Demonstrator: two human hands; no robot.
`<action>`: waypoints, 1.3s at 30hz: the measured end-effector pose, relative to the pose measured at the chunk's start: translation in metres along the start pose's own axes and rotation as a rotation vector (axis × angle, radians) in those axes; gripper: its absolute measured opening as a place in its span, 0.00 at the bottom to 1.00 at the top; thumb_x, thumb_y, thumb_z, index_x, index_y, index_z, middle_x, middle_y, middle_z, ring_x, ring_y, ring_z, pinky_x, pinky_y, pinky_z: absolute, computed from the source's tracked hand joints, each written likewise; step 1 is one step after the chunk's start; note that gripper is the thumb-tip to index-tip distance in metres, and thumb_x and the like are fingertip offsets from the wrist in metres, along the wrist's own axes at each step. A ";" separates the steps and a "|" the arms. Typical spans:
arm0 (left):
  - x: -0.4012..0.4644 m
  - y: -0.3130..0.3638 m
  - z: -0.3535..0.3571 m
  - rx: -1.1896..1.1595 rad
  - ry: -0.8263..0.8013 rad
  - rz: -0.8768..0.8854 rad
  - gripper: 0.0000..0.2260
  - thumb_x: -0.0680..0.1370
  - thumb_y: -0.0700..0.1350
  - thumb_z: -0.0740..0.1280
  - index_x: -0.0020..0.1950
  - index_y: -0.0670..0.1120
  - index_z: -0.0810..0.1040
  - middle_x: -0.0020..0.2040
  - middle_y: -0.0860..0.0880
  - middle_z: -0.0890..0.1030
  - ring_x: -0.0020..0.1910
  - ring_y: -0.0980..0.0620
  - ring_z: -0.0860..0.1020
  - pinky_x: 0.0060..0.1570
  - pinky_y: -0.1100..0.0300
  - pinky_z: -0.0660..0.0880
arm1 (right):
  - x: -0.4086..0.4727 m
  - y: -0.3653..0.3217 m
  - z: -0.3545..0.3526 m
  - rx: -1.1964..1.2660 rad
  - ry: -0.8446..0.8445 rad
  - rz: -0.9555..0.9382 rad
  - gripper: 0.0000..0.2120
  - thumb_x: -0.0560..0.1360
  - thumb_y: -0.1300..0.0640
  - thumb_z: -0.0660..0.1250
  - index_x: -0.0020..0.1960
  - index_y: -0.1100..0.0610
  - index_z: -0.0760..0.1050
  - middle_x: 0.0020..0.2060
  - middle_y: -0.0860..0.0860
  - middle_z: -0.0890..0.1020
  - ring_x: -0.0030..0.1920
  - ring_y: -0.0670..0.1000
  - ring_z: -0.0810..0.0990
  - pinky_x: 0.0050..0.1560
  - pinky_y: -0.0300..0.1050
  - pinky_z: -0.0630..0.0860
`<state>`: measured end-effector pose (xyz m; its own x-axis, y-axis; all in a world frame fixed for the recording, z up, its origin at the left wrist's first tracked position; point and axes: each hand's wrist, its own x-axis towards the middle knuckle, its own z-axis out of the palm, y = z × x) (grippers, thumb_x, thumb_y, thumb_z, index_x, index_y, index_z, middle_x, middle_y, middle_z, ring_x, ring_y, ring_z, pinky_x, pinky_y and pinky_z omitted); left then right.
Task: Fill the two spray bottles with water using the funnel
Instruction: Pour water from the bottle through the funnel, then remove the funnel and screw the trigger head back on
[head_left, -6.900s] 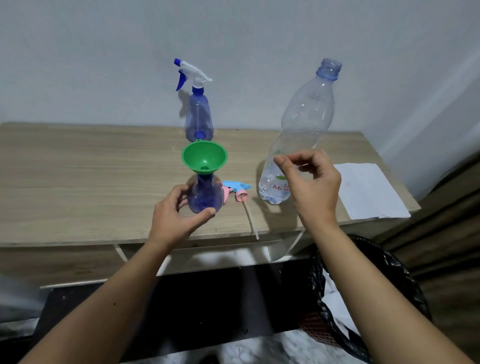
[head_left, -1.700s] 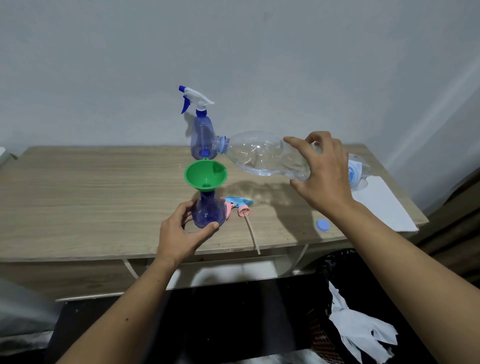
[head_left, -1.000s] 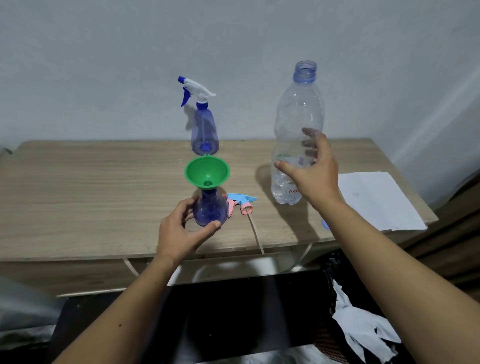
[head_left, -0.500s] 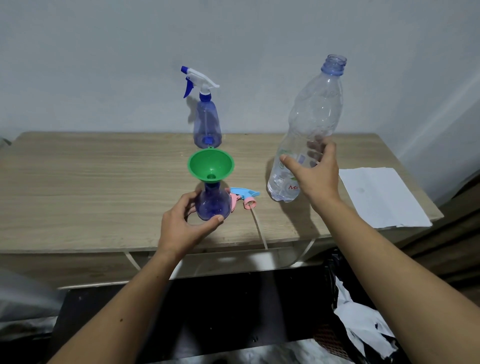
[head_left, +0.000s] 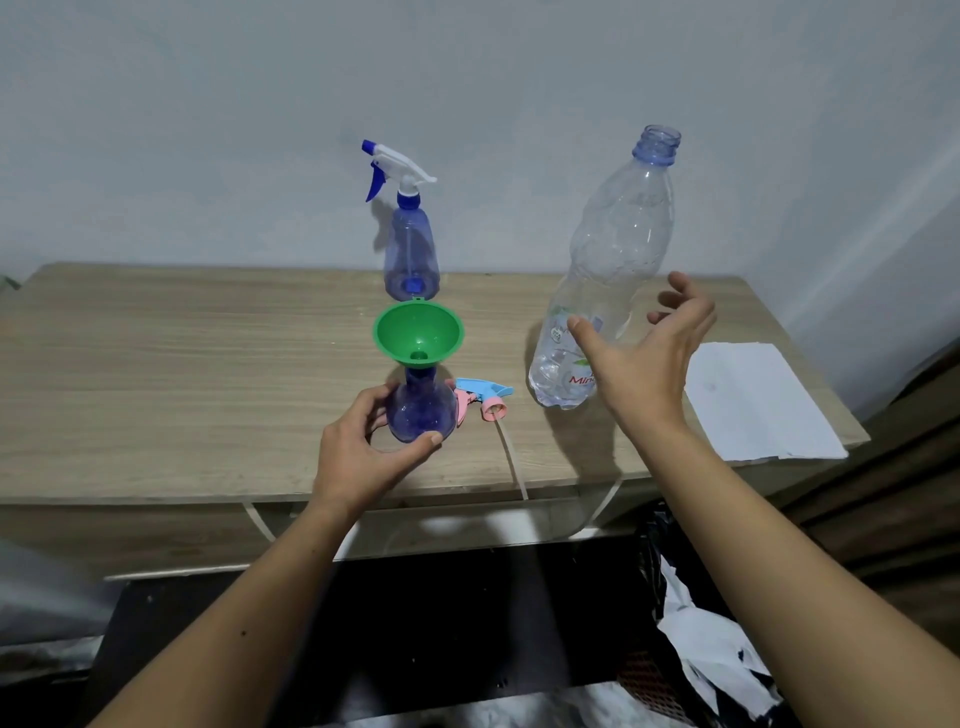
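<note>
the open spray bottle (head_left: 420, 408) stands upright near the front edge of the tabletop (head_left: 156, 374), and all other places here are told from it. the green funnel (head_left: 418, 332) sits in its neck, wide mouth up. the left hand (head_left: 358, 457) is just in front and to the left of this bottle; its fingers (head_left: 363, 410) curl around the left side of the round base and the thumb touches the front, so this grip is grasping the bottle. just to the right, touching or almost touching its base, a pink and blue spray head (head_left: 480, 397) lies on its side, and its thin tube (head_left: 511, 457) runs toward the front edge and a little over it. directly behind, near the wall, the second spray bottle (head_left: 410, 249) stands upright with a white and blue trigger head screwed on. further to the right a big clear water bottle (head_left: 605, 275) stands without cap, leaning slightly to the right, with only a little water at the bottom. the right hand (head_left: 644, 358) is just in front and to the right of the water bottle, fingers spread and only lightly bent, not touching it as far as i can see, so this grip is released. far right, a white sheet of paper (head_left: 753, 400) lies flat at the tabletop corner. below the front edge, on the right, crumpled white paper (head_left: 711, 654) lies in a bin with a black bag.
</note>
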<state>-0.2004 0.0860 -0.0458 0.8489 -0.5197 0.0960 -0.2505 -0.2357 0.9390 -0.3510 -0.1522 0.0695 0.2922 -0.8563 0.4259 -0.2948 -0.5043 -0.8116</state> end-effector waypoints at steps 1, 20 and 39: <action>0.000 0.001 0.000 0.002 -0.002 -0.002 0.33 0.67 0.48 0.87 0.69 0.52 0.80 0.58 0.61 0.85 0.57 0.69 0.82 0.58 0.71 0.78 | -0.005 -0.004 -0.001 -0.001 0.029 -0.038 0.48 0.63 0.49 0.84 0.73 0.59 0.62 0.64 0.51 0.65 0.64 0.56 0.70 0.68 0.58 0.72; 0.001 -0.006 -0.002 0.003 0.015 0.052 0.35 0.65 0.58 0.86 0.68 0.50 0.80 0.58 0.55 0.87 0.57 0.60 0.85 0.63 0.53 0.83 | -0.044 -0.059 0.049 -0.071 -0.552 -0.765 0.05 0.76 0.62 0.76 0.51 0.56 0.85 0.50 0.48 0.84 0.53 0.55 0.76 0.56 0.43 0.72; -0.002 -0.001 -0.002 0.030 0.001 0.077 0.35 0.68 0.51 0.87 0.73 0.51 0.78 0.62 0.61 0.84 0.61 0.67 0.82 0.64 0.65 0.79 | -0.022 -0.060 0.046 0.141 -0.364 -0.499 0.05 0.77 0.63 0.74 0.52 0.57 0.85 0.46 0.49 0.86 0.49 0.50 0.82 0.54 0.46 0.79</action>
<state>-0.2010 0.0892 -0.0458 0.8271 -0.5365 0.1676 -0.3285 -0.2195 0.9186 -0.2981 -0.0983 0.0905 0.6613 -0.4170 0.6235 0.0719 -0.7921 -0.6061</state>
